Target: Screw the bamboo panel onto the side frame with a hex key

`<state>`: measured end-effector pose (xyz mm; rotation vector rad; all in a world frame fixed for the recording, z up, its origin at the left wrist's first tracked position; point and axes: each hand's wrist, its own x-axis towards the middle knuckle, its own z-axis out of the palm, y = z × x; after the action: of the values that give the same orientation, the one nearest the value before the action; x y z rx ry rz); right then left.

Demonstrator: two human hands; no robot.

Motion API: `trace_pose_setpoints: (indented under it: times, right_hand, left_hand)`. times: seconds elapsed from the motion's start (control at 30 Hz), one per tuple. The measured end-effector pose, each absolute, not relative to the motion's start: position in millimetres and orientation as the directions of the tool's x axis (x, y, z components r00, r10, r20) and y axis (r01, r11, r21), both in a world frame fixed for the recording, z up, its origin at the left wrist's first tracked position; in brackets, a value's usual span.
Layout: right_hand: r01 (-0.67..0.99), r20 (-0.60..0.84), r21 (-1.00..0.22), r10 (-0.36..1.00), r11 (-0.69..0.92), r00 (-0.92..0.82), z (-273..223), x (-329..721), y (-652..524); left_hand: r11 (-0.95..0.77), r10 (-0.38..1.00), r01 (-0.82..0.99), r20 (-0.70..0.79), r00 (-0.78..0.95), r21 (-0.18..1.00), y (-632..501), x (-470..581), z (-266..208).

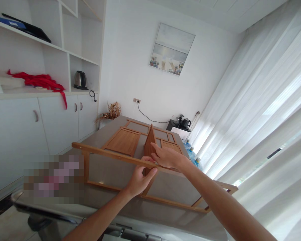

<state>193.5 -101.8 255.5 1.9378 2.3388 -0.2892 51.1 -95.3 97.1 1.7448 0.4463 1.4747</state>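
A long wooden frame point(106, 153) stands on edge across the near part of the table. My left hand point(142, 175) is closed around its top rail near the middle, with the thumb in front. An upright wooden panel point(148, 142) meets the frame just beyond that spot. At this joint my right hand point(167, 155) has its bent fingers against the panel's near edge; its inner fingertips are partly hidden. Behind, a second wooden frame with filled-in panels point(122, 141) lies on the tabletop, on both sides of the upright panel.
The grey table point(102, 195) reaches toward the back wall. A blurred patch point(54, 179) covers something at its left edge. White cabinets point(57, 124) with a kettle point(80, 79) stand left. At the right are water bottles point(190, 152), a black stand point(174, 126) and white curtains point(238, 100).
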Motion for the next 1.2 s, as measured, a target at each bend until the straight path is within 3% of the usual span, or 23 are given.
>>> trace_pose_setpoints:
  times: [0.3, 0.5, 0.73, 0.9, 1.2]
  right_hand:
    - [0.930, -0.287, -0.246, 0.895, 0.274, -0.340, 259.7, 191.3, -94.1]
    - [0.895, -0.331, -0.366, 0.864, 0.254, -0.380, 259.7, 200.1, -84.2]
    - [0.916, -0.198, -0.355, 0.943, 0.185, -0.267, 254.0, 204.4, -89.2]
    - [0.920, -0.223, -0.358, 0.943, 0.158, -0.248, 254.3, 205.4, -87.6]
    - [0.863, -0.323, -0.468, 0.873, 0.188, -0.365, 262.0, 201.9, -87.4]
  left_hand:
    - [-0.647, 0.683, -0.215, 0.681, 0.263, 0.732, -93.9, 48.0, 100.7]
    - [-0.652, 0.675, -0.222, 0.688, 0.266, 0.725, -89.5, 47.9, 100.4]
    - [-0.652, 0.684, -0.208, 0.684, 0.255, 0.730, -87.4, 50.4, 96.8]
    - [-0.648, 0.686, -0.207, 0.680, 0.259, 0.733, -87.0, 51.2, 97.0]
    - [-0.640, 0.688, -0.228, 0.679, 0.256, 0.734, -86.6, 51.2, 97.4]
